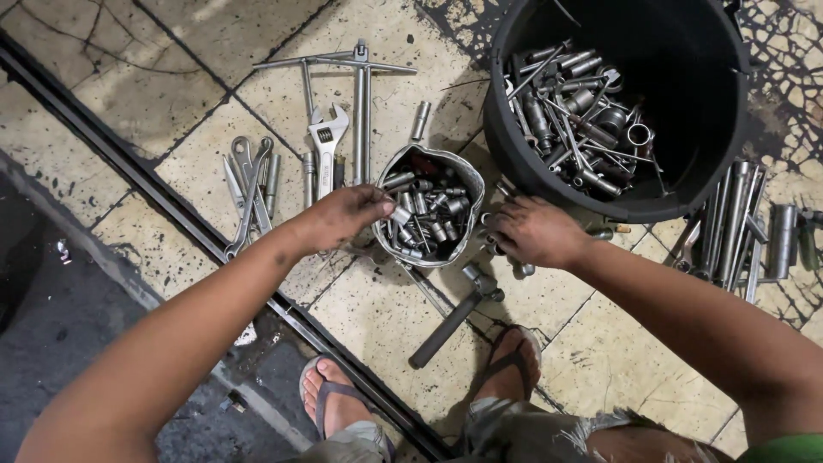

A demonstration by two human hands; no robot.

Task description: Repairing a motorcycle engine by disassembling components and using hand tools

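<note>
Both forearms reach from the near edge over the tiled floor (591,343), the big black bucket (514,111) far right. Sorting looks underway: the left hand (343,214) pinches a socket (401,214) at the small tin (467,184), while the right hand (536,231) curls over loose sockets (519,270); placing needs care.

I see a floor (137,94) of worn, cream tiles, stained and cracked, with dark grout lines. A dark metal rail (171,210) crosses it on a slant from upper left to bottom centre. Beyond the rail, at lower left, I see rough grey concrete (51,309). At upper right the tiles carry black, flaking patches (789,94). The light is even and soft.
</note>
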